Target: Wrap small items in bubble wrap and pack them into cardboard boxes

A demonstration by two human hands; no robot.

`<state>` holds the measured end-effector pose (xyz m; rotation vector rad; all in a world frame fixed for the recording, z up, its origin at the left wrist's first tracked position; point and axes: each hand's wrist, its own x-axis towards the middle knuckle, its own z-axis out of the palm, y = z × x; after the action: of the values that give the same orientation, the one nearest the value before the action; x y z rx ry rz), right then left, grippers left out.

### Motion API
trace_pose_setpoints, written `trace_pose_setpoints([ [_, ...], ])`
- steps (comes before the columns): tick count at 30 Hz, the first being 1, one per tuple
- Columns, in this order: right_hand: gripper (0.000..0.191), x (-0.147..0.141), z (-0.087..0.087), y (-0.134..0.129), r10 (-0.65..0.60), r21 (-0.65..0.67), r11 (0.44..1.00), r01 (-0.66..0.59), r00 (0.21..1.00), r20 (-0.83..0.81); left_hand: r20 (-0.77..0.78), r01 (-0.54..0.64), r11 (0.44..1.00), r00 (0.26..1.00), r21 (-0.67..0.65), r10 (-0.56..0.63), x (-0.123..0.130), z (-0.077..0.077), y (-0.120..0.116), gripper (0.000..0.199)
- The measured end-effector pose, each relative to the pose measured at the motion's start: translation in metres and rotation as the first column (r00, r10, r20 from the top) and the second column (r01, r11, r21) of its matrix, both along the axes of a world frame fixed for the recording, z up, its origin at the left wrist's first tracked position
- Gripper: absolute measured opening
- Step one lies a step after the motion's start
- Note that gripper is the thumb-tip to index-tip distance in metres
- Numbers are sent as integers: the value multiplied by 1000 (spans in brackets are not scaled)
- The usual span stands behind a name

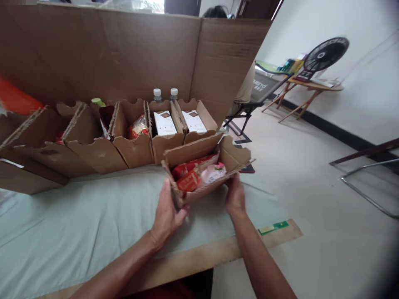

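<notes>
Between my two hands is an open-topped cardboard box [205,193], tilted slightly above the cloth-covered table. My left hand [166,214] grips its near left corner, thumb on the front side. My right hand [236,195] holds its right end, with the fingers partly hidden beneath. Inside lie red packets [188,180] and a pink-and-white packet [213,172]. Just behind stands a row of similar cardboard boxes [134,151]. Two of those hold white boxes [165,123], and another holds a red-and-clear packet [139,126].
A tall cardboard panel [124,54] stands behind the row. Two white-capped bottles [157,94] show at the back. The table's edge [199,261] runs close to me. On the right are a chair [262,89] and a fan [324,56] on a small wooden table [314,84].
</notes>
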<state>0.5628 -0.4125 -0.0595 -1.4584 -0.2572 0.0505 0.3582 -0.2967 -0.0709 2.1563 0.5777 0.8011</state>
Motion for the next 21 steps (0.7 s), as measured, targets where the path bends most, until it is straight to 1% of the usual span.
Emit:
trace_pose_setpoints([
  [2,65,-18,-6,0,65,-49,997,-65,998,10,-13,-66,997,998,-50,66,-8,3,25,67],
  [4,59,-30,-6,1,163,-98,982,-159,986,31,-55,-125,988,991,-87,120,-16,6,46,57],
  [6,54,-35,-3,1,251,-151,959,-240,966,60,-101,-157,979,984,-127,145,-22,7,60,52],
  [8,52,-34,-1,0,302,-203,938,-280,949,86,-120,-155,972,983,-174,136,-24,8,64,48],
  [11,50,-31,-3,-1,323,-273,920,-282,939,115,-76,-115,965,992,-234,100,-24,9,63,46],
  [15,44,-33,-13,-1,318,-363,900,-242,934,163,-59,-85,967,996,-242,72,-21,6,64,44],
  [18,41,-31,-19,3,304,-425,884,-195,930,206,-66,-75,980,996,-184,64,-18,0,66,53],
  [20,42,-27,-20,5,296,-459,873,-165,927,230,-93,-101,988,992,-121,90,-18,-3,65,62],
  [21,43,-25,-20,6,294,-484,863,-146,924,246,-131,-117,990,986,-81,106,-19,-4,63,68],
])
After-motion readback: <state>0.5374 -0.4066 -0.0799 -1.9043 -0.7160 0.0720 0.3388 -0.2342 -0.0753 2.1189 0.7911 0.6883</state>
